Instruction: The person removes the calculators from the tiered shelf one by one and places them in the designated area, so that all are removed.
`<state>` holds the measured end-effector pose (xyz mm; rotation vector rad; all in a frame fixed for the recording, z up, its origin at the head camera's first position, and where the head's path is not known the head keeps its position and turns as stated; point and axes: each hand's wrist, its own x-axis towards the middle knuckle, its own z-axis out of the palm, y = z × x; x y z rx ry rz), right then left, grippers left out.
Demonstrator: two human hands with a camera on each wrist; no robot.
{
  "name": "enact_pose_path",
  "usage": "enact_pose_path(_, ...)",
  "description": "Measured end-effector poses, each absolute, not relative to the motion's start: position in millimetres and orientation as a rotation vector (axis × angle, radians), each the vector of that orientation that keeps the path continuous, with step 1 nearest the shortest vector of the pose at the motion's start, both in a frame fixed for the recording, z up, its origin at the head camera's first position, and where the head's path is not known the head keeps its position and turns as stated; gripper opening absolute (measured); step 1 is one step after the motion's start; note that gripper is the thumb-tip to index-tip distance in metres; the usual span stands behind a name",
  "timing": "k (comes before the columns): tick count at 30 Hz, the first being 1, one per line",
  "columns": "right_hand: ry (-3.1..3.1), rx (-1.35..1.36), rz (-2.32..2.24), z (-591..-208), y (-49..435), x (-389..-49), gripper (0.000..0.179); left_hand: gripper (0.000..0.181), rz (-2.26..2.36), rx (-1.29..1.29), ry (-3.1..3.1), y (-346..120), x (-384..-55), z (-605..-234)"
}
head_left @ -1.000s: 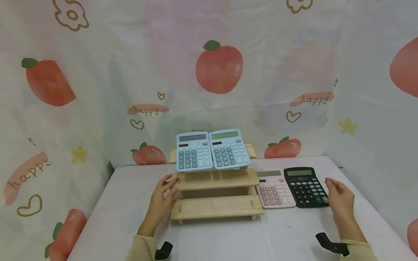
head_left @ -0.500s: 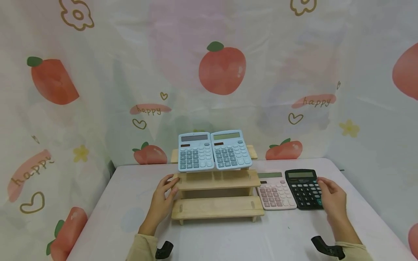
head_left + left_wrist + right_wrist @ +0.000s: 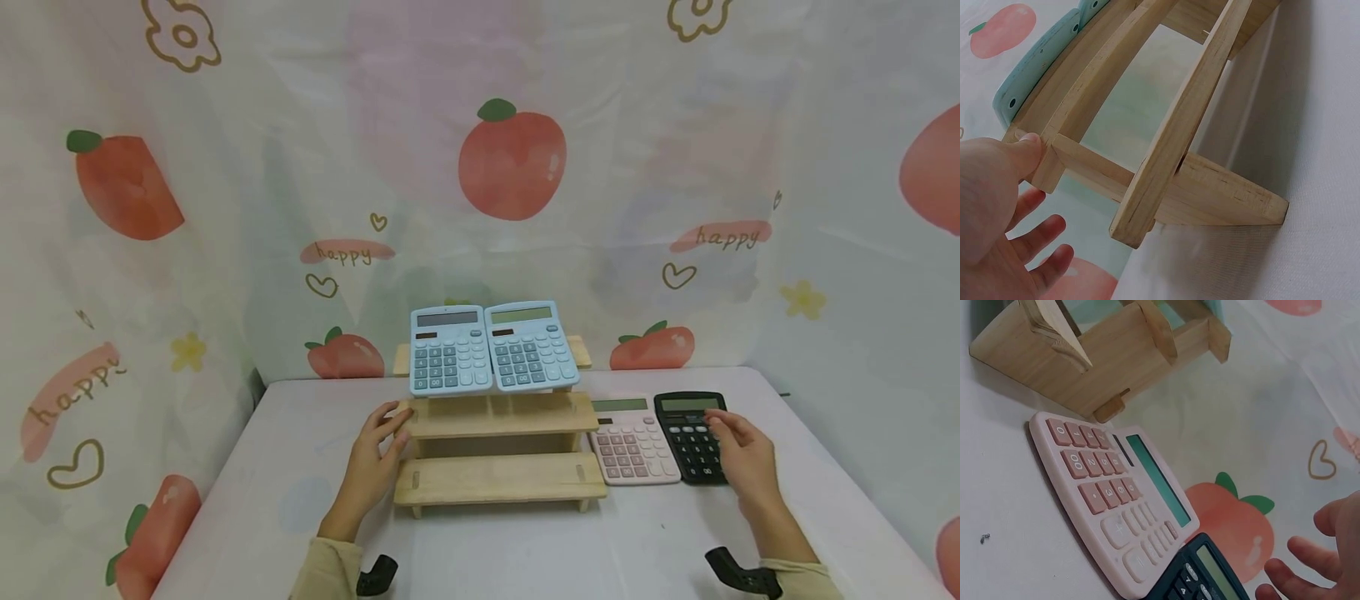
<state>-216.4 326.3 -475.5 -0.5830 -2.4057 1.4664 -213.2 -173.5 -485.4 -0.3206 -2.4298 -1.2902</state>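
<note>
A three-tier wooden stand [image 3: 498, 478] stands mid-table, with two light blue calculators [image 3: 449, 350] leaning side by side on its top tier. My left hand [image 3: 372, 458] holds the left end of the middle tier. In the left wrist view, thumb and forefinger meet at that board's end, and the other fingers [image 3: 1038, 236] spread free below it. To the right of the stand lie a pink calculator [image 3: 633, 442] and a black calculator [image 3: 684, 442]. Over the black one's right side hovers my right hand [image 3: 746, 458], fingers loosely bent, holding nothing; it hides several keys.
A white cloth covers the table [image 3: 525, 554]. Behind and beside it hangs a curtain [image 3: 420, 167] printed with fruit. The pink calculator sits close against the stand's right side, and the black one adjoins it.
My right hand has moved left, from beside the black calculator's right edge to over it. My left hand stays on the stand, and the calculators keep their places.
</note>
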Motion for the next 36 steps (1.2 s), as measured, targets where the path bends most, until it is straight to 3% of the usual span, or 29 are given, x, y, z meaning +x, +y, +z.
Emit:
enact_pose_path(13,-2.455,-0.335,1.388,-482.6,321.1,-215.2,0.054,0.037,-1.284,-0.306,-2.444,-174.6,-213.4,-485.8)
enact_pose_path(21,-2.526,-0.078,1.433,-457.1,310.9,-207.0,0.051,0.037,-1.306,-0.307,-2.434,-175.5,-212.7,-486.2)
enact_pose_path(36,-2.522,0.075,1.537,-438.6,283.8,-207.1,0.049,0.039,-1.308,-0.284,-2.465,-173.9,-213.6,-484.8)
